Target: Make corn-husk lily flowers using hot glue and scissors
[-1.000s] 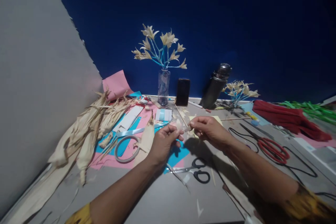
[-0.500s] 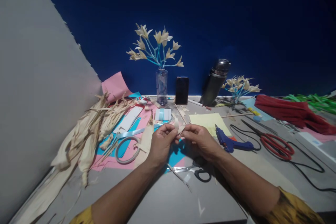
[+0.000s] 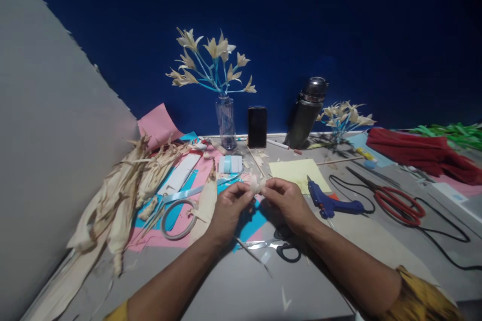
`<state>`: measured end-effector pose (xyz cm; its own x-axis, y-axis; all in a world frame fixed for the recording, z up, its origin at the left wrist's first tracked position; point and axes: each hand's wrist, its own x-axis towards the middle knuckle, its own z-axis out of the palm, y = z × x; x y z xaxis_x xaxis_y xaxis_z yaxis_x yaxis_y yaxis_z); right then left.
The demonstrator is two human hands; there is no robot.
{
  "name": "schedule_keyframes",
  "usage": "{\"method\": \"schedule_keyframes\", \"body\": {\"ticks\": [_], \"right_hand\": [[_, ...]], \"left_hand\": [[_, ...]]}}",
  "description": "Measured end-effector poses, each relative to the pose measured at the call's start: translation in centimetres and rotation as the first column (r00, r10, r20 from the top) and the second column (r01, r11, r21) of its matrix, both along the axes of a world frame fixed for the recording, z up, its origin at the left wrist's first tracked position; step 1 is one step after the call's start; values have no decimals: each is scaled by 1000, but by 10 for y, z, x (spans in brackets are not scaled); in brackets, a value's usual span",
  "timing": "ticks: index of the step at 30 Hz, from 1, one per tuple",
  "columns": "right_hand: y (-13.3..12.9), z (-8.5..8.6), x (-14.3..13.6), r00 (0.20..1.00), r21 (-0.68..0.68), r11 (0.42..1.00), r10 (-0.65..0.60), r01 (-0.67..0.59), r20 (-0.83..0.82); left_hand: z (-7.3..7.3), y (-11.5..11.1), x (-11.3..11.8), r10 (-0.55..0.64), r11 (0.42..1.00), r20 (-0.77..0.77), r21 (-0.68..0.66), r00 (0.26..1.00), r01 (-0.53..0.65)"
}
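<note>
Pale petal piece (image 3: 256, 185) sits between left hand (image 3: 230, 205) and right hand (image 3: 289, 201), at their far ends. Both pinch it, close together; forearms (image 3: 176, 275) angle inward from near left and right.

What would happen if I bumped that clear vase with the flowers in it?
The clear vase would probably tip easily: it's tall and narrow, and the pale flowers spread wide above it. Its smooth, shiny sides might feel slippery. Its see-through body could be breakable glass, though I can't tell.
</note>
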<state>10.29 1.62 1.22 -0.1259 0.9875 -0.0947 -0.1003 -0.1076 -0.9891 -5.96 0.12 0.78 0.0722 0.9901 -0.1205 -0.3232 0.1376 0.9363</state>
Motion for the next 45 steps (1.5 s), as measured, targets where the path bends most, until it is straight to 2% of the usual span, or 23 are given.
{"method": "schedule_keyframes", "body": {"ticks": [4,9,15,22,30,39,45], "right_hand": [[-2,0,-2,1000,-22,1000,13,-12,4],[-4,1,-4,999,-53,998,33,-35,-32],[-1,-3,-2,1000,-63,998,-5,4,-26],[1,-9,-2,995,-86,996,27,-35,-94],[0,-9,-7,992,-89,995,25,-36,-121],[3,-10,-7,999,-82,996,-27,30,27],[2,-10,-9,999,-90,995,-41,42,12]], "left_hand": [[-2,0,3,25,1000,-51,9,998,-24],[-6,3,4,53,998,-15,-21,998,-53],[-4,4,4,100,993,-23,-59,995,-101],[-6,7,5,146,980,12,-134,989,-143],[-10,4,8,94,983,34,-163,995,-87],[-10,3,7,46,982,102,-189,994,-26],[-13,4,8,58,983,93,-181,994,-41]]}}
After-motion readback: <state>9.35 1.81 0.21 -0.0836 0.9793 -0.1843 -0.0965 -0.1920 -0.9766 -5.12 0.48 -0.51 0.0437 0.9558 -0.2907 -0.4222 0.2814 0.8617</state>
